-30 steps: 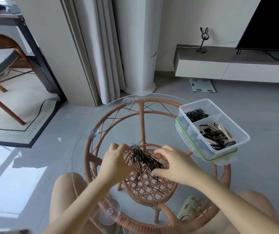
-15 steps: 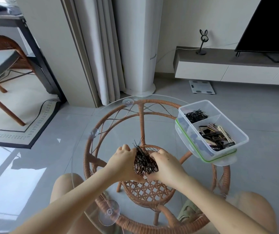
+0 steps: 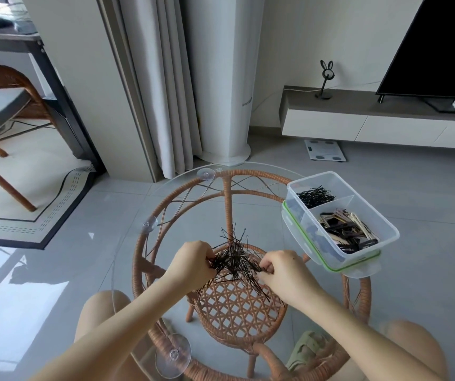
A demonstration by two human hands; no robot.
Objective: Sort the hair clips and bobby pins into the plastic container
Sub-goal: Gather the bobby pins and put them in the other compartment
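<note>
Counter: a round glass counter [image 3: 134, 224] on a woven rattan frame [image 3: 141, 259], with clear suction cups [image 3: 149, 225] between glass and frame.
Left hand: the left hand [image 3: 191, 261] is curled round the left side of a bundle of pins, above the middle of the counter.
Loose bobby pins: the loose bobby pins [image 3: 233, 259] are thin, dark and glossy. They are bunched crosswise between the two hands, with ends fanning upward and others trailing down to the right.
Right hand: the right hand [image 3: 282, 270] pinches the right side of the same bundle. The two hands are close together, with only the pins between them.
Plastic container: the clear, rectangular plastic container [image 3: 385, 232] has two compartments and sits at the counter's right edge, well apart from the hands.
Far compartment: sorted bobby pins [image 3: 315, 196] lie in a small black heap.
Near compartment: hair clips [image 3: 344, 229] in black, brown, beige and pale pink are piled lengthwise.
Lid: a clear lid [image 3: 354, 264] with a green seal lies under the container.
Writing: a small etched mark [image 3: 218, 169] on the far glass rim is too small to read.
</note>
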